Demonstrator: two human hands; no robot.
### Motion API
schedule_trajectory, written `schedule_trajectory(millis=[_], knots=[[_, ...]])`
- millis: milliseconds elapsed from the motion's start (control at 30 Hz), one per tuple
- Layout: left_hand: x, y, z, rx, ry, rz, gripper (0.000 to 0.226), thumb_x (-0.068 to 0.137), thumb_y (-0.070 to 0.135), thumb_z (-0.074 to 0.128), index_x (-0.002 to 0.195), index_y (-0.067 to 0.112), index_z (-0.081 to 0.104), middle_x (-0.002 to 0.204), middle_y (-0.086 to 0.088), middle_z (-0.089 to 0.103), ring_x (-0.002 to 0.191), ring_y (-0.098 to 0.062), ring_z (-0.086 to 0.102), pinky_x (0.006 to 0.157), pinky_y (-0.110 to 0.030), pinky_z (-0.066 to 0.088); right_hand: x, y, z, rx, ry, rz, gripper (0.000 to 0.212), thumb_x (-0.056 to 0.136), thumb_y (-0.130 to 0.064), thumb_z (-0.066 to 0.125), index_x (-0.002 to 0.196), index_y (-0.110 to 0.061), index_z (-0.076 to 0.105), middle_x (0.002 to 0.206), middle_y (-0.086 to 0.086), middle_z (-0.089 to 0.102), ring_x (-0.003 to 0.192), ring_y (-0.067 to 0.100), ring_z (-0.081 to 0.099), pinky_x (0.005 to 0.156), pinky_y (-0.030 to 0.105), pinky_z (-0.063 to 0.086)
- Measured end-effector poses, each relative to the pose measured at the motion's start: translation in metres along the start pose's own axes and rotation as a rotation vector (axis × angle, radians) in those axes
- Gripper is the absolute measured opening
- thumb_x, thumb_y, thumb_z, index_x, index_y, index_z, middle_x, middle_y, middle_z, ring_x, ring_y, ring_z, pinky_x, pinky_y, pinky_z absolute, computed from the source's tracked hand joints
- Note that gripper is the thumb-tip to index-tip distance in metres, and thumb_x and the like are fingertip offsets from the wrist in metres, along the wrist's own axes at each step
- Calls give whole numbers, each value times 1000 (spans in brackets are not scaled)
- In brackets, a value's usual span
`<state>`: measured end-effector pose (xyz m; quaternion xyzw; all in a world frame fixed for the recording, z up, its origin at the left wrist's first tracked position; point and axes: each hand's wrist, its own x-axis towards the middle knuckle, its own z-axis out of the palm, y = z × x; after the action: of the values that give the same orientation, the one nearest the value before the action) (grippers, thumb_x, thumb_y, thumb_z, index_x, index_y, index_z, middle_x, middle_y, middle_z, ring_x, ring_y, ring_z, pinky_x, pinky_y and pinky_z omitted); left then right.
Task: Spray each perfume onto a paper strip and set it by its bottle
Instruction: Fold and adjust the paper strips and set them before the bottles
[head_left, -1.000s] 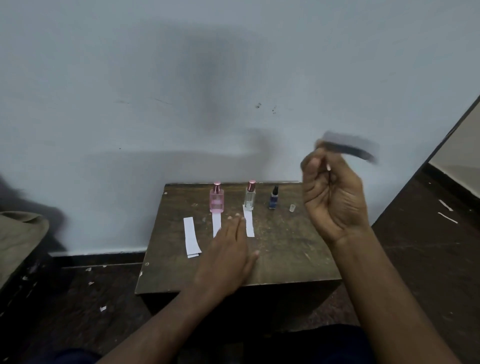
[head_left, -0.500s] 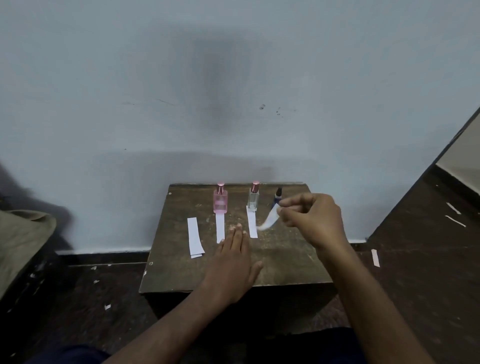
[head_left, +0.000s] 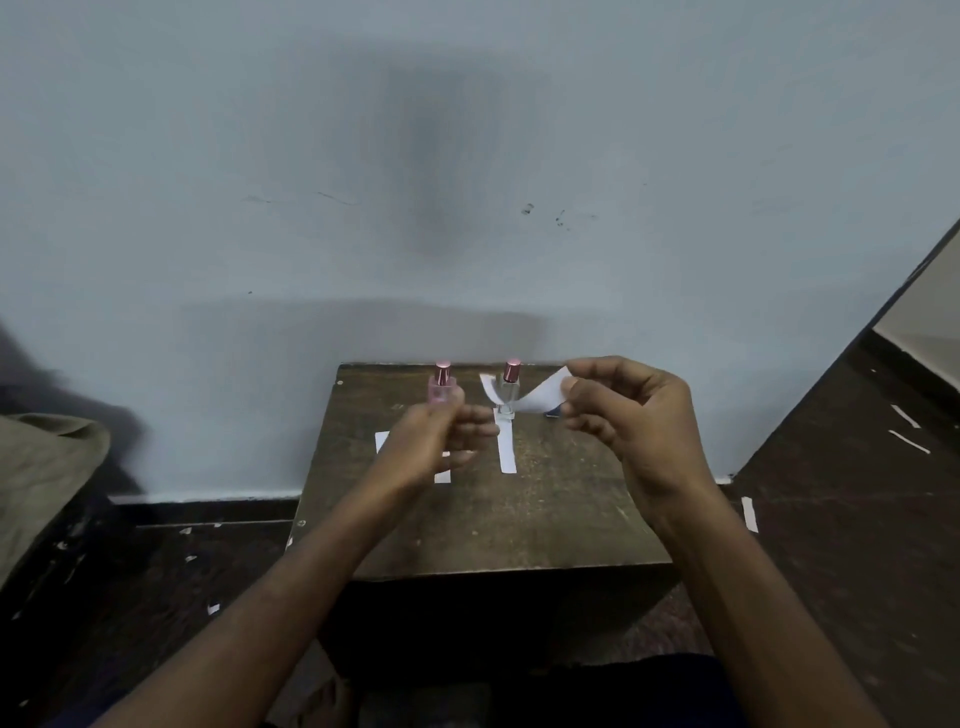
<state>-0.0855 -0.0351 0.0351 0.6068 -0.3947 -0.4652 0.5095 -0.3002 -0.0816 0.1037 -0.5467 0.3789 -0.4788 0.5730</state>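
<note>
A pink perfume bottle and a clear bottle, both with rose caps, stand at the back of the small wooden table. A white strip lies in front of the clear bottle. Another strip lies in front of the pink one, partly under my left hand. My right hand pinches a curved paper strip in the air, in front of the clear bottle. Only a sliver of the dark blue bottle shows below that strip. My left hand hovers blurred above the table, fingers loosely curled, holding nothing.
Spare strips lie at the table's left, partly hidden by my left hand. Paper scraps litter the dark floor on the right, and one lies by the wall. Olive fabric sits at the far left. The wall is right behind the table.
My right hand came down from waving the strip high on the right and now holds it by the bottles. My left hand lifted off the table toward the strip.
</note>
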Motion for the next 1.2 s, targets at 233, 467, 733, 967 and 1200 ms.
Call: schedule_trajectory(millis=[233, 467, 733, 967, 1200], knots=[[-21, 28, 0, -727, -258, -35, 104, 98, 81, 15, 127, 1, 74, 135, -18, 71, 121, -31, 70, 110, -42, 54, -19, -18, 30, 411, -447, 221, 21, 87, -3, 65, 102, 9, 68, 87, 13, 74, 59, 9, 63, 59, 19, 57], [-32, 31, 7, -987, -636, 105, 122, 91, 93, 17, 163, -6, 22, 169, -26, 27, 153, -37, 38, 129, -46, 27, -16, 2, 33, 10, -59, -2, 5, 90, -1, 77, 94, -2, 79, 77, 12, 76, 66, 19, 70, 63, 26, 59], [-37, 29, 7, -1030, -707, 100, 126, 88, 95, 23, 162, -8, 23, 169, -29, 25, 160, -42, 20, 134, -48, 5, -15, 4, 22, -3, 77, -169, 6, 91, -2, 77, 96, -4, 80, 77, 17, 76, 68, 22, 72, 66, 30, 59], [-36, 32, 3, -1032, -733, 91, 129, 88, 96, 24, 162, -9, 19, 169, -31, 21, 160, -44, 16, 133, -48, 5, -18, 2, 27, 37, 79, -187, 7, 90, 0, 76, 97, 1, 79, 80, 20, 74, 66, 21, 71, 65, 30, 59], [-35, 33, -1, -1039, -766, 92, 130, 87, 96, 25, 162, -10, 16, 169, -32, 19, 160, -46, 12, 133, -49, 3, -19, 2, 28, 49, 66, -203, 7, 90, 1, 75, 96, 0, 78, 77, 19, 75, 65, 20, 71, 64, 27, 60]])
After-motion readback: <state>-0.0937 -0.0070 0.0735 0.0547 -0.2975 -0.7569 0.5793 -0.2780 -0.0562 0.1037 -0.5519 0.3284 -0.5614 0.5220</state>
